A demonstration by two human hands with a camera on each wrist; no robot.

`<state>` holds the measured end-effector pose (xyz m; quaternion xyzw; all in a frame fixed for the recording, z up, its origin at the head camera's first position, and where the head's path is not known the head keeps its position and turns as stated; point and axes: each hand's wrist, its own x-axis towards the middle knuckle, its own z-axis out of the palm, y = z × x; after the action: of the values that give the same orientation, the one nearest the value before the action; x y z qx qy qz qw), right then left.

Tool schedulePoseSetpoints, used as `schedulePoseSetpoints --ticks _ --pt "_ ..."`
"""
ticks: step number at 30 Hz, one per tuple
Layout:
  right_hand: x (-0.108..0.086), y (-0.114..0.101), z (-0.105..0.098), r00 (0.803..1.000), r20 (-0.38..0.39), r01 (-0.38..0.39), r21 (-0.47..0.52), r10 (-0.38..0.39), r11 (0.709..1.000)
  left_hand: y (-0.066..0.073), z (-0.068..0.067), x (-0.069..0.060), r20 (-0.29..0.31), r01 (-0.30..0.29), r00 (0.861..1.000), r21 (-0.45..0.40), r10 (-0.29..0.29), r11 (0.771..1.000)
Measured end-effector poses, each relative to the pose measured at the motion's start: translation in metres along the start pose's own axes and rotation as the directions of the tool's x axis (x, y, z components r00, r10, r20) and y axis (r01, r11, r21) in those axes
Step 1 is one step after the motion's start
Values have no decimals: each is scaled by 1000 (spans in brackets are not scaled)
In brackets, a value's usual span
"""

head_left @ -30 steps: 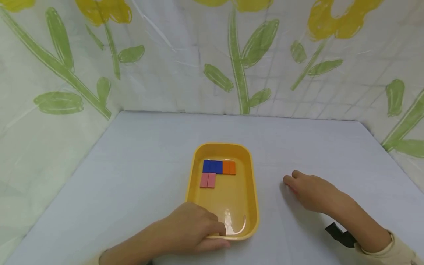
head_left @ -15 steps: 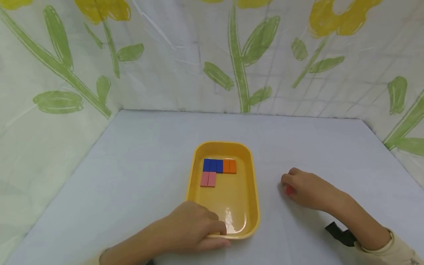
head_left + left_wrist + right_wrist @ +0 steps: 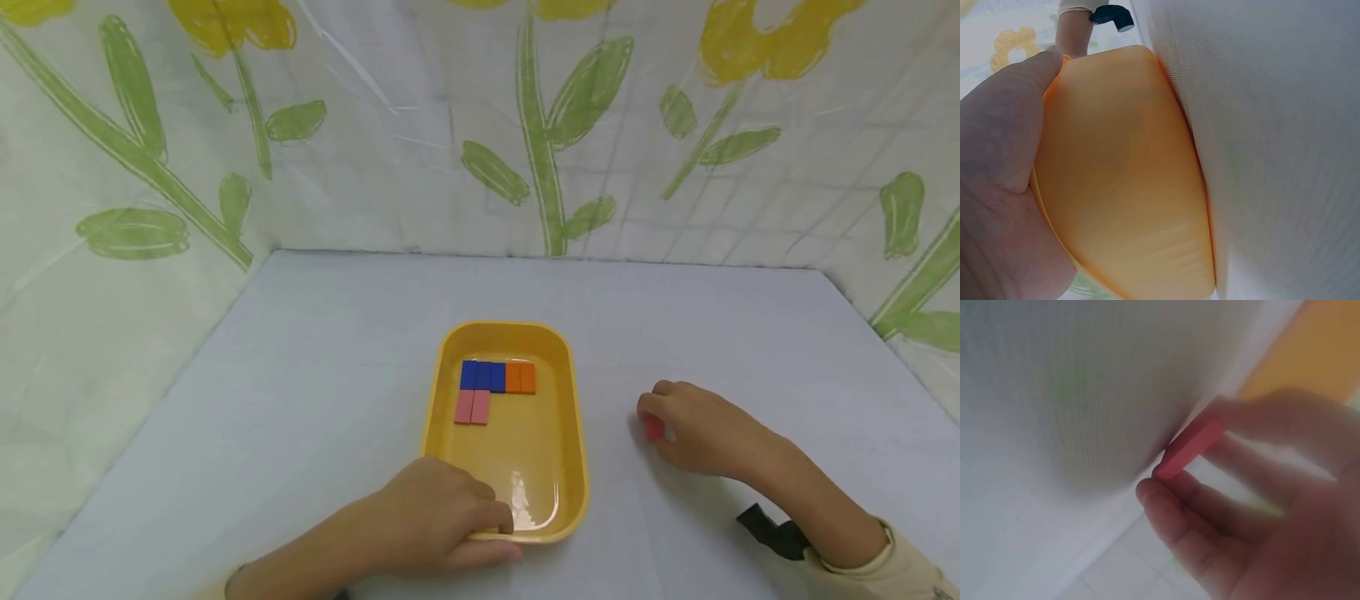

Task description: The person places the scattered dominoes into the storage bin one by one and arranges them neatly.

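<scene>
My left hand (image 3: 431, 517) grips the near left rim of a yellow tray (image 3: 576, 433), fingers curled over the edge inside and thumb along the outside. In the left wrist view, the tray's outer wall (image 3: 1122, 162) fills the middle. Inside it, three blue tiles (image 3: 483, 377) and two orange tiles (image 3: 521, 378) form a row. Two pink tiles (image 3: 472, 407) lie directly below the blue ones. To the right of the tray, my right hand (image 3: 708, 433) pinches a small red block (image 3: 1191, 447) close to the table surface. Fingers partly cover this block in the head view.
A pale cloth-covered table (image 3: 300, 350) runs under everything. Behind it hangs a white curtain (image 3: 375, 167) painted with yellow flowers and green leaves. A dark strap (image 3: 772, 531) sits by my right sleeve.
My right hand has shifted slightly toward the tray and turned, so more of the red block shows. My left hand and the tray stay in place.
</scene>
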<state>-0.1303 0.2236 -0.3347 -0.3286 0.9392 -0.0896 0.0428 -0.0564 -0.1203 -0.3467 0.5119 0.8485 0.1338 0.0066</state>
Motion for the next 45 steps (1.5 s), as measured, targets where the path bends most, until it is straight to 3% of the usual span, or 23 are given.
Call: schedulePoseSetpoints --ticks 11,18,23,29,37,45 --pt "2 -3 -4 999 -2 35 16 -35 999 0 0 1 9 0 1000 7 0 1000" --pt "8 -18 -14 993 -74 89 -10 -89 996 0 0 -1 -25 -14 1000 39 16 999" --pt "13 -28 -19 962 -188 191 -50 -197 980 0 0 -1 -44 -19 999 52 21 998" --pt "22 -38 -25 924 -267 263 -76 -274 962 0 0 0 -4 -2 1000 20 3 1000" --pt "36 -52 -31 915 -265 293 -78 -304 953 0 0 1 12 7 1000 -3 -7 1000" --pt "48 -63 -30 928 -198 312 -58 -317 948 0 -1 1 25 15 1000 -15 -15 1000"
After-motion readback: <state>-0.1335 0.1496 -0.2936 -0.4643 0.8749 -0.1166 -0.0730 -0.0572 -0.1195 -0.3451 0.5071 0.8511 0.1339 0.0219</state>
